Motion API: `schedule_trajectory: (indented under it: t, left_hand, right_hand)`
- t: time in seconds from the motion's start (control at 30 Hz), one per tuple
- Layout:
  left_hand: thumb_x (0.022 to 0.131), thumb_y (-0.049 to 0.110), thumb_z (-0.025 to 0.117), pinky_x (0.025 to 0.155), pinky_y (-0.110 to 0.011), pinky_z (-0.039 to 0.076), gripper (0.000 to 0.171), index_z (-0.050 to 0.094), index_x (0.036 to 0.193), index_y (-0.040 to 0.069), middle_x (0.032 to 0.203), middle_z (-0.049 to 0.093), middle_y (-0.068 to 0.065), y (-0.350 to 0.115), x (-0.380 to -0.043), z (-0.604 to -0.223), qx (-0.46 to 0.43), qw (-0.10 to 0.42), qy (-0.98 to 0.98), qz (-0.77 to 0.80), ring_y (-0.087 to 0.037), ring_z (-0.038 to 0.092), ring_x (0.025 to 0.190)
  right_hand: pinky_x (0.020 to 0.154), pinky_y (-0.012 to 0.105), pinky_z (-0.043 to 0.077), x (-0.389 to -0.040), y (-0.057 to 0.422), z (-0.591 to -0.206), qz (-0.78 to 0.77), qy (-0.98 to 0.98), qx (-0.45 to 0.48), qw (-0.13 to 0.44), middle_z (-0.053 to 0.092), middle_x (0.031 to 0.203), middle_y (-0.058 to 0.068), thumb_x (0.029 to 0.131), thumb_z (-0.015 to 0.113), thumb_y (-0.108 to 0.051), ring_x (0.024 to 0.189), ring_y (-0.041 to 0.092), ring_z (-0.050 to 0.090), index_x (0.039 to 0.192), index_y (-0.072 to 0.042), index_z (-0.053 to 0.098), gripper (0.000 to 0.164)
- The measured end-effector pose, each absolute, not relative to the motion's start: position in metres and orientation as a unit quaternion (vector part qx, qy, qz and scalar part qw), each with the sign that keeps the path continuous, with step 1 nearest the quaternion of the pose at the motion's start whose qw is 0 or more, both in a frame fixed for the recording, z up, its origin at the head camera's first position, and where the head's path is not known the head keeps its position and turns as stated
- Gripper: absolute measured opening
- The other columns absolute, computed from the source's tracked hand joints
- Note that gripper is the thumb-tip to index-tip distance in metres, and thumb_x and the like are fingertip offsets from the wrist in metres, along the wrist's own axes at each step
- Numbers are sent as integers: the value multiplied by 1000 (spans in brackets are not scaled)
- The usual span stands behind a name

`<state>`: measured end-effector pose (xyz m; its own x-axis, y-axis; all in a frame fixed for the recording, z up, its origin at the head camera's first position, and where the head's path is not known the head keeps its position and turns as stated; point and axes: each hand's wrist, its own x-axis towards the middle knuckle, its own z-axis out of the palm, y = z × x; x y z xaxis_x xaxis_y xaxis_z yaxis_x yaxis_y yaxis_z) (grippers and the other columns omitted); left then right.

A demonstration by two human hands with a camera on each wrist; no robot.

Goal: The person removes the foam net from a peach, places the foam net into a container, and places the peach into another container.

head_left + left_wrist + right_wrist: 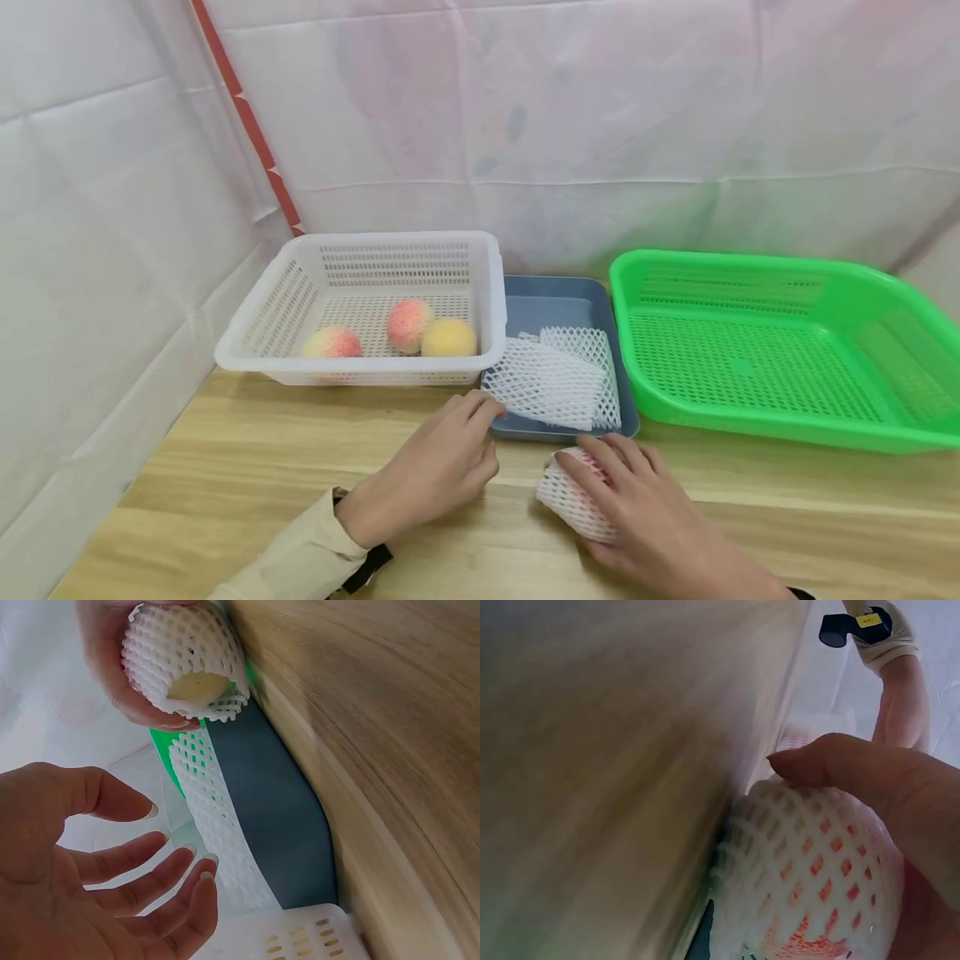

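My right hand [652, 508] grips a peach in a white foam net sleeve [576, 500] above the wooden table, in front of the tray. In the right wrist view the thumb [832, 761] presses the netted peach [817, 870], whose red skin shows through the mesh. A bare pale yellow part of it shows at the sleeve's opening in the left wrist view. Left of it, my left hand [438, 467] hovers with fingers loosely bent and nothing in them. Flat foam net sleeves [551, 383] lie in the blue-grey tray [555, 298], just beyond both hands.
A white basket [360, 365] at the back left holds three peaches: a red one [408, 323], a yellow one [450, 338] and a yellow-red one [333, 342]. On the right stands a green basket [780, 429]. White cloth [570, 108] hangs behind.
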<state>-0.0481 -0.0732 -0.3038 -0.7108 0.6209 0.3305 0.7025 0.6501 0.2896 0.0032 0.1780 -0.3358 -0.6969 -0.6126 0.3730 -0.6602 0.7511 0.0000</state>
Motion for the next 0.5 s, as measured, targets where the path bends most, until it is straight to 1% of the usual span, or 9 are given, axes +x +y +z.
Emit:
schedule_trajectory:
  t: [0.23,0.27,0.3,0.33,0.4,0.43,0.47,0.5]
  left_hand:
    - [83,10,63,82,-29,51,30,59,113,5,111,59,-4,-76,-48,-304,-365,85,-906,-199,-17,57,93]
    - [83,10,63,82,-29,51,30,59,113,5,111,59,-4,-76,-48,-304,-365,85,-906,-199,-17,57,93]
    - [84,11,63,82,-29,51,30,59,113,5,111,59,-4,-76,-48,-304,-365,85,-905,-199,-17,57,93]
    - [84,11,63,81,-29,51,30,59,113,5,111,59,-4,-76,-48,-304,-365,86,-905,-199,-17,57,93]
    - [84,12,64,81,-29,51,30,59,113,5,111,59,-5,-76,-48,-304,-367,87,-905,-197,-17,57,93]
    - [84,12,64,80,-29,51,30,59,113,5,111,59,-5,-76,-48,-305,-367,87,-905,-195,-18,57,93]
    - [85,12,64,80,-29,51,30,59,113,5,111,59,-5,-76,-48,-305,-366,86,-906,-193,-18,58,93]
    - [85,12,64,80,-29,51,30,59,114,5,112,59,-5,-76,-48,-305,-366,85,-907,-189,-18,58,93]
  right_hand:
    - [93,53,39,4,177,-335,78,-920,343,175,52,132,13,60,80,-53,118,35,48,136,-12,49,91]
    - [96,53,37,4,177,-334,83,-919,345,172,51,134,13,61,79,-54,119,36,47,137,-12,49,92]
    - [98,51,34,4,178,-332,93,-918,348,169,50,135,13,62,79,-54,121,36,46,137,-11,48,92]
    - [104,49,30,4,179,-329,103,-916,350,167,48,137,14,63,77,-56,122,36,44,138,-11,47,93]
    - [113,42,17,3,181,-322,130,-913,351,162,45,141,14,68,74,-58,126,35,40,141,-11,45,91]
    - [115,37,11,3,182,-318,143,-911,350,164,44,142,13,71,72,-58,128,35,39,142,-11,44,89]
    - [115,34,9,2,184,-314,156,-910,346,165,44,143,13,75,70,-58,129,34,38,142,-11,44,86]
    - [116,33,8,1,186,-310,164,-910,342,166,44,143,12,78,69,-57,129,34,37,143,-12,43,83]
